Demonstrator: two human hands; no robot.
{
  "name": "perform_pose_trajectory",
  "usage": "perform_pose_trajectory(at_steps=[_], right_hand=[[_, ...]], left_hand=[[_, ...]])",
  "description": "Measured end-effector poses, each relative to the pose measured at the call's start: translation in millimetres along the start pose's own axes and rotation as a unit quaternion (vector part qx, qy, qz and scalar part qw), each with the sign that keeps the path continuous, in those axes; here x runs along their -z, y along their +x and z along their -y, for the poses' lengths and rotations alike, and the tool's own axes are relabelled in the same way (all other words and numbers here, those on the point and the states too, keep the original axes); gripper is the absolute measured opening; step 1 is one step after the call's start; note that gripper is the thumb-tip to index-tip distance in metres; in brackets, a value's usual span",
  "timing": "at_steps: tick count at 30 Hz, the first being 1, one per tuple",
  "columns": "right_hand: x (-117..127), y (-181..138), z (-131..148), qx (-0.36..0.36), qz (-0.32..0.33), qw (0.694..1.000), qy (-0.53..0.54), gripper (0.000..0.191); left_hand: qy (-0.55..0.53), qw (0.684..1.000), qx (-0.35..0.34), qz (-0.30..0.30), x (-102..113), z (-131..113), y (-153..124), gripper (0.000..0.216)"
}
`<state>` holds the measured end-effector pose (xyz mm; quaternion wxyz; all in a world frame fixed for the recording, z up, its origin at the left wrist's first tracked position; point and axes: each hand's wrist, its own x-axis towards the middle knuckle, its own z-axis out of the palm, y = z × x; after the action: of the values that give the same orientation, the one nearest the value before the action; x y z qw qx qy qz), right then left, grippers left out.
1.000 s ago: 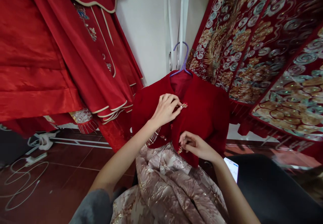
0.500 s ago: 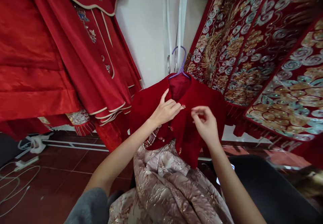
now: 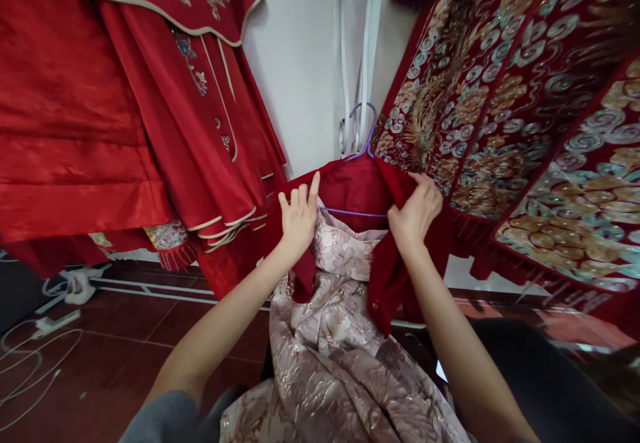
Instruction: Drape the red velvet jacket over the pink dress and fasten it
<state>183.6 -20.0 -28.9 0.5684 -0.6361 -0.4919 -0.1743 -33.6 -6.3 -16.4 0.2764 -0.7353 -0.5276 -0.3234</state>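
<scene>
The red jacket (image 3: pixel 350 190) sits on the purple hanger (image 3: pixel 371 142), its front already undone and parted. Below and left of the hanger, the left hand (image 3: pixel 299 220) holds one panel, index finger extended; below and right, the right hand (image 3: pixel 417 213) pinches the other. Within the opening, under the hanger's bar, shows a pale patterned garment (image 3: pixel 345 343). Embroidered garments (image 3: pixel 480 96) hang right of the hanger.

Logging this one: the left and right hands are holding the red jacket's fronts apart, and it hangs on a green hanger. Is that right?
Not quite: the hanger is purple, as the head view shows. The left hand and right hand do hold the red jacket open.
</scene>
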Motion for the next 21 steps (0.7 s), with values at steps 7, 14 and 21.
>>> perform_pose_trajectory(at_steps=[7, 14, 21], right_hand=[[19.6, 2.3, -44.2, 0.013, -0.009, 0.999, 0.037, 0.052], [19.6, -7.7, -64.8, -0.018, -0.025, 0.999, 0.028, 0.051], [28.1, 60.3, -105.4, -0.087, 0.089, 0.991, 0.039, 0.024]], left_hand=[[-0.043, 0.999, -0.002, -0.022, -23.9, 26.2, -15.2, 0.076], [-0.139, 0.989, 0.011, -0.046, -27.1, 39.6, -10.8, 0.075], [-0.271, 0.953, 0.135, 0.017, -6.0, 87.7, 29.7, 0.05]])
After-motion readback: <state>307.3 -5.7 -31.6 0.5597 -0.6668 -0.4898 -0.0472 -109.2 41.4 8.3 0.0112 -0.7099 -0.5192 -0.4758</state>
